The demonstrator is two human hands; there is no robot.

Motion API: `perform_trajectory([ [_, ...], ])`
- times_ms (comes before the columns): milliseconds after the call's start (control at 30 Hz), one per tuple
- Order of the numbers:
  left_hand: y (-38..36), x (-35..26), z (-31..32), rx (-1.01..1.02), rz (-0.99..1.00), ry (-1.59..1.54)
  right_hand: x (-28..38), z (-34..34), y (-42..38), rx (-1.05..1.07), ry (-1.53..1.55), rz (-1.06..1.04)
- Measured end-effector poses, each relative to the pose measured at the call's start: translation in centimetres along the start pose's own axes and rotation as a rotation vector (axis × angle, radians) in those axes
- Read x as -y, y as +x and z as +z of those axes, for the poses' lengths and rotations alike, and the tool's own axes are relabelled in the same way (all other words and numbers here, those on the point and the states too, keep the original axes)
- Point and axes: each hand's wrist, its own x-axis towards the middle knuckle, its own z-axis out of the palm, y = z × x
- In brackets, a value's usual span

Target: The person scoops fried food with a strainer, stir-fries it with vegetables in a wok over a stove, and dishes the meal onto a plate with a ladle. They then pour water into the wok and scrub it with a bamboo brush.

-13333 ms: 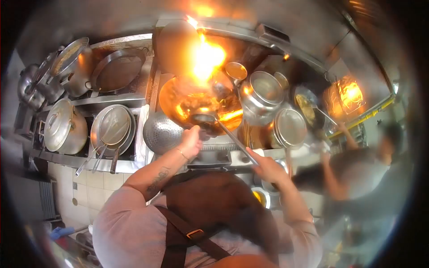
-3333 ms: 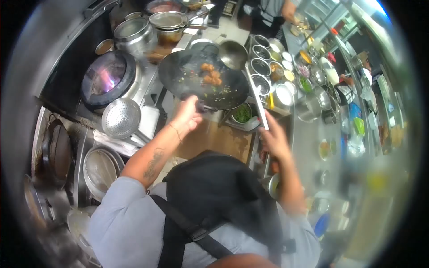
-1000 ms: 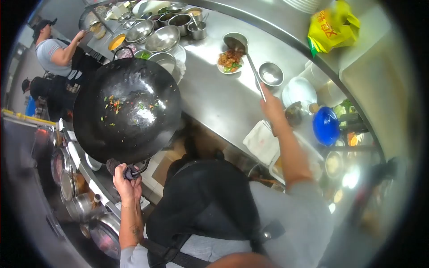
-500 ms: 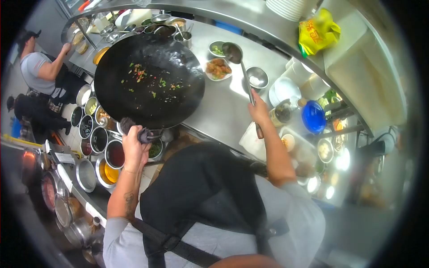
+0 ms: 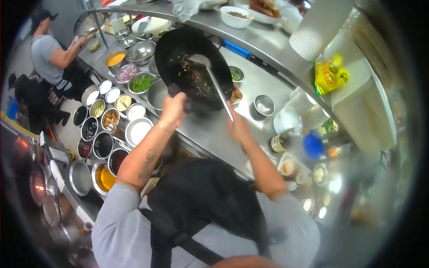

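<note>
A dark wok (image 5: 170, 53) is tilted above the steel counter, its inside facing me. My left hand (image 5: 173, 111) is closed on its near edge through a dark cloth (image 5: 175, 90); any handle underneath is hidden. Small brown and green food bits (image 5: 185, 64) lie in the wok. A ladle (image 5: 215, 85) is held by its long handle in my right hand (image 5: 239, 127), with its bowl inside the wok. Just right of the wok's rim, a plate of browned food (image 5: 237, 94) is partly covered by it. Behind that stands a metal bowl of chopped greens (image 5: 237, 73).
Many ingredient containers fill the left side, including red onion (image 5: 126, 73) and green herbs (image 5: 140, 83). A small metal bowl (image 5: 264, 105) sits on the counter (image 5: 219, 134). Overhead runs a shelf with stacked white containers (image 5: 308, 42). A co-worker (image 5: 49, 53) stands far left.
The wok has moved right and tipped up steeply, lifted by my left hand. My right hand has swung the ladle left from over the counter into the wok.
</note>
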Motion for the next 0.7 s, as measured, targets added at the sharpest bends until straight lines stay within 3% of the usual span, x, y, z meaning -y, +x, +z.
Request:
perform_trajectory([
  [100,1.2,-0.7,-0.3,0.065,-0.017,0.024,1.6,-1.8,5.7,0.049,-0.110,0.102],
  [133,2.0,-0.8,-0.4,0.096,-0.062,0.067,-0.2,-0.4,7.8,-0.092,-0.140,-0.045],
  [200,3.0,-1.3,-0.2,0.131,-0.097,0.067,0.0,-0.7,7.4,-0.070,-0.168,-0.007],
  [233,3.6,-1.7,-0.3,0.162,-0.130,0.079,1.4,-1.4,4.8,0.083,-0.155,0.182],
  [300,5.3,-1.7,-0.5,0.186,-0.136,0.021,-7.2,-0.4,-1.3,-0.092,-0.186,-0.154],
  [367,6.0,-1.4,-0.6,0.201,-0.152,-0.041,-5.6,-6.7,-5.5,0.201,-0.313,0.210],
  [433,6.0,-1.0,-0.6,0.186,-0.112,-0.031,-3.4,-10.7,-3.9,0.199,-0.442,0.250],
  [467,5.5,-0.9,-0.6,0.196,-0.126,-0.021,-3.1,-10.8,-1.8,0.108,-0.399,0.127],
  [500,5.2,-1.1,-0.3,0.174,-0.106,0.031,-2.8,-11.0,0.9,0.012,-0.361,0.003],
  [567,4.2,-0.8,0.3,0.163,-0.093,0.078,-1.8,-9.4,5.8,-0.091,-0.291,-0.032],
  [667,3.4,-1.3,0.5,0.206,-0.075,0.053,-1.2,-5.2,4.9,-0.023,-0.234,0.119],
  [700,3.2,-1.8,0.8,0.210,-0.056,0.010,-3.7,-3.4,2.3,-0.014,-0.242,0.114],
])
